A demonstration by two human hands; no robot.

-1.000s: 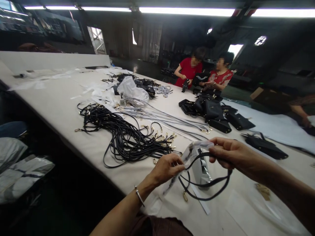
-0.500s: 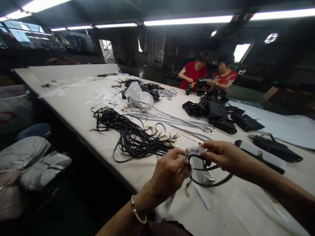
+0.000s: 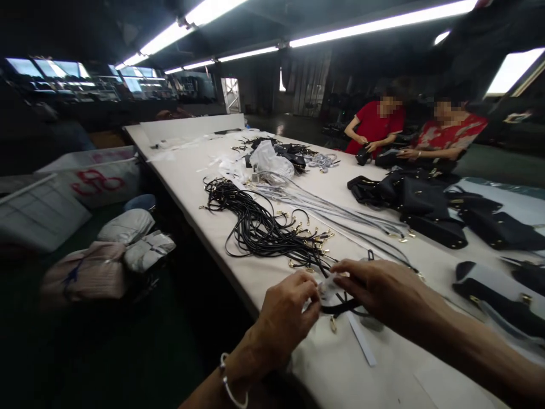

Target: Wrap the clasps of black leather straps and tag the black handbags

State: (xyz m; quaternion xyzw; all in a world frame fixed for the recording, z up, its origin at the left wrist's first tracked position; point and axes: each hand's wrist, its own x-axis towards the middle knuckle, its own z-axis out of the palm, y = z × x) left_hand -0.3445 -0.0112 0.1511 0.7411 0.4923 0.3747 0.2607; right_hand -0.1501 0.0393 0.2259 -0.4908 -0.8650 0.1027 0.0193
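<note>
My left hand (image 3: 289, 315), a pale bracelet at its wrist, is closed on a black strap (image 3: 338, 308) and a piece of whitish translucent wrap (image 3: 327, 289). From the other side my right hand (image 3: 374, 284) pinches the same wrap with thumb and fingers; its palm hides part of the strap. A gold clip (image 3: 333, 324) dangles below the strap. Just beyond my hands lies a heap of black straps (image 3: 264, 230) with gold clips. A narrow white strip (image 3: 361, 341) rests on the table under the strap.
Grey straps (image 3: 336, 207) stretch across the table (image 3: 187, 170). Black handbags (image 3: 426, 199) are piled at the right, and a handbag with a white sheet (image 3: 502, 289) lies nearer. Two people in red (image 3: 377, 125) handle bags across the table. Wrapped bundles (image 3: 131, 244) sit at the left.
My view has turned left, so the scene sits further right. The loop of strap between my hands is lower and flatter, and my right hand has come over the wrap.
</note>
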